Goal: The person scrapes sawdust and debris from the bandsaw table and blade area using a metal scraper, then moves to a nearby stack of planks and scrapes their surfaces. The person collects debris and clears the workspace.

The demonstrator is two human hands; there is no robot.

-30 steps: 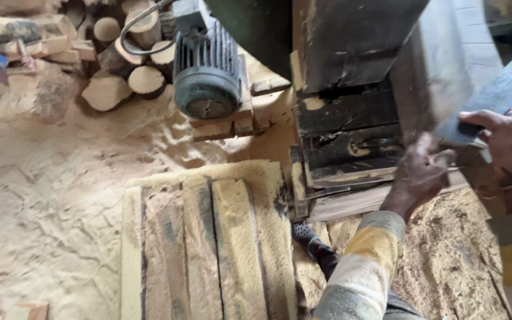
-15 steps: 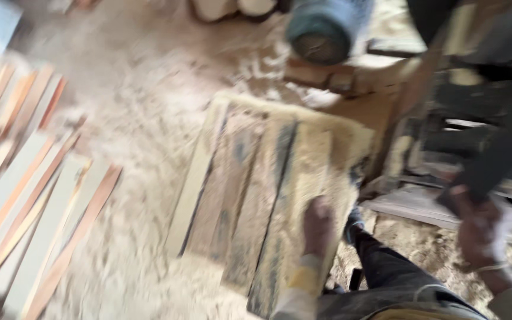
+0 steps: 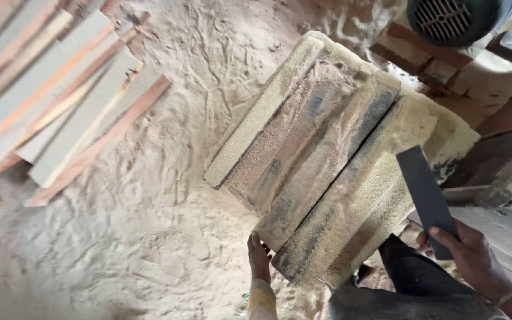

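Gripped in the right hand at lower right is a flat dark blade, its length pointing up-frame. Low centre, the open left hand touches the near end of dusty planks slanting toward upper right. Sawdust floor surrounds; pale boards lie upper left.

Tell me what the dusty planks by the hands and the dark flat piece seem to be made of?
The planks look like rough-sawn wood: visible grain, square edges, a coat of sawdust. The dark flat strip in the right hand looks like smooth metal, grey and thin, though painted wood cannot be ruled out. The left hand touches a plank's end.
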